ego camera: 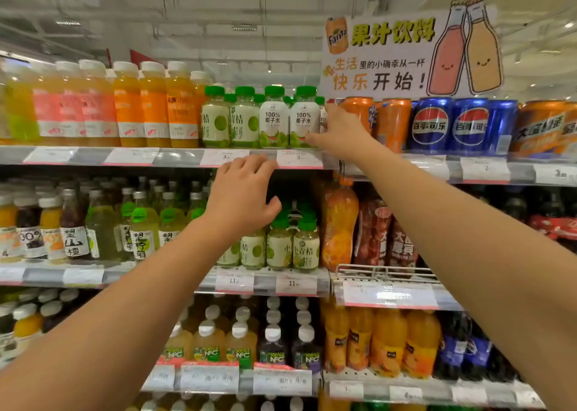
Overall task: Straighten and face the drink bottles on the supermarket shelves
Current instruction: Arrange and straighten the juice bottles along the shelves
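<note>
Two green-capped coconut water bottles (304, 118) stand label-forward on the top shelf (175, 157), beside two green-capped lime juice bottles (215, 120). My right hand (338, 131) reaches to the right side of the rightmost coconut bottle, fingers curled against it and a partly hidden bottle behind. My left hand (242, 195) hovers with spread fingers in front of the second shelf, just under the top shelf's edge, holding nothing. Small lime juice bottles (292, 248) stand below it.
Orange juice bottles (153, 107) fill the top shelf's left; Pepsi cans (449, 126) and orange cans (392, 123) its right. A juice sign (406, 54) stands above them. Glass bottles (75, 226), large orange bottles (338, 226) and NFC bottles (240, 345) fill lower shelves.
</note>
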`<state>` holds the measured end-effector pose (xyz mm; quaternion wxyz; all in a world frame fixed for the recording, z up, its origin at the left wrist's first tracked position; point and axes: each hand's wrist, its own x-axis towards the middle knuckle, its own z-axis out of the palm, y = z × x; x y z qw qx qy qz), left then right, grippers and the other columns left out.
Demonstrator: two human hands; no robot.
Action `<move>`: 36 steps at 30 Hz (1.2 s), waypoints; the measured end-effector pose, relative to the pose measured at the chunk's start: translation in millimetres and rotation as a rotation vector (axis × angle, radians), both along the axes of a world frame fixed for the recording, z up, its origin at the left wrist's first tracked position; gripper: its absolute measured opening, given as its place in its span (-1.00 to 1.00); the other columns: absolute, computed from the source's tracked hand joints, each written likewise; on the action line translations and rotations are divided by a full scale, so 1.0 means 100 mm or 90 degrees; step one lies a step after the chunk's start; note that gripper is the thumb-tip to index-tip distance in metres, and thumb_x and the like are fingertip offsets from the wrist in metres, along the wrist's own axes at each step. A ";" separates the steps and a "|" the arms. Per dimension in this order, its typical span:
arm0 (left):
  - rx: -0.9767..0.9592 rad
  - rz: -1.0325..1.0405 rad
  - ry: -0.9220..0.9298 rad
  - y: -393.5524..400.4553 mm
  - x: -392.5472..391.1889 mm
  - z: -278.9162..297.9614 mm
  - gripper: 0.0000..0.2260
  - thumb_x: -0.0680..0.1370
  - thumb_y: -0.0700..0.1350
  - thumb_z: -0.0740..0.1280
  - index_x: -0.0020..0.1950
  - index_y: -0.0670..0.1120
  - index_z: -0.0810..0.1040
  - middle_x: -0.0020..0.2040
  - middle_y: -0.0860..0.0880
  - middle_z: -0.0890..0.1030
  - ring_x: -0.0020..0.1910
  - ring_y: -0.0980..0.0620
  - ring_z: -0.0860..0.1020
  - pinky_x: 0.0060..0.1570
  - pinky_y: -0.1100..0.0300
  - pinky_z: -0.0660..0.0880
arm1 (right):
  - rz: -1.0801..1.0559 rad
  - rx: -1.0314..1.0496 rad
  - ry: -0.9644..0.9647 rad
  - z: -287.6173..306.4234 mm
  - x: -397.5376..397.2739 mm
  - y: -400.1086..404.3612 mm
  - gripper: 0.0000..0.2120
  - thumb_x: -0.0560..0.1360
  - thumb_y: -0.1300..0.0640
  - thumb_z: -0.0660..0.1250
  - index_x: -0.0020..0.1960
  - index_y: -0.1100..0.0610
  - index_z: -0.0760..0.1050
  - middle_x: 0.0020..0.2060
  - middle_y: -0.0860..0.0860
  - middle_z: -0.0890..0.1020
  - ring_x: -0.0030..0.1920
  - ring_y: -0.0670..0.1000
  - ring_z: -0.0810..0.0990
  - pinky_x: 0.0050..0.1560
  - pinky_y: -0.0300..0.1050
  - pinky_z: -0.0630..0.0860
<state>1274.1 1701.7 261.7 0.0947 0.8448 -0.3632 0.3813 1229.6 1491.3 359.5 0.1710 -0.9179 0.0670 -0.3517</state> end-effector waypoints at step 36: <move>0.141 -0.034 0.476 2.11 -1.45 -0.57 -0.55 0.61 0.19 0.28 0.48 0.10 0.43 0.27 0.13 0.62 0.21 0.18 0.58 0.22 0.12 0.54 | 0.318 0.004 0.208 -1.92 -1.51 1.57 -0.54 0.57 -0.16 0.37 0.41 -0.07 0.42 0.19 -0.07 0.64 0.14 -0.08 0.62 0.18 -0.07 0.61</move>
